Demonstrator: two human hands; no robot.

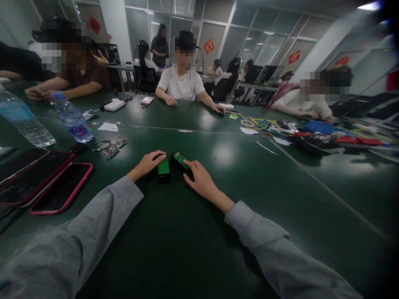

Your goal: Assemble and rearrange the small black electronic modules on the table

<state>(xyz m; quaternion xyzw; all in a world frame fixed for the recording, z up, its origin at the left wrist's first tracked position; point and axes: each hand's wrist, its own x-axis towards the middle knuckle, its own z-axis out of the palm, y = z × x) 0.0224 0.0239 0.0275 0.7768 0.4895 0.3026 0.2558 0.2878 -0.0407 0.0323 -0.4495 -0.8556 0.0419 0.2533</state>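
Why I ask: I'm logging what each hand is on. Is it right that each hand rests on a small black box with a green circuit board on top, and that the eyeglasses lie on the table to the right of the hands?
Not quite. The left hand and right hand do each rest on a black box, the left box and the right box, both with green boards. But the head view shows the eyeglasses to the left of the hands, near the water bottle.

Item, as I see it from the head camera: two arms in long grey sleeves of soft, sweatshirt-like fabric, loosely creased, cuffs ending at the wrists. My left hand (146, 165) and right hand (199, 180) are bare: no gloves, rings, watch or wristbands visible.
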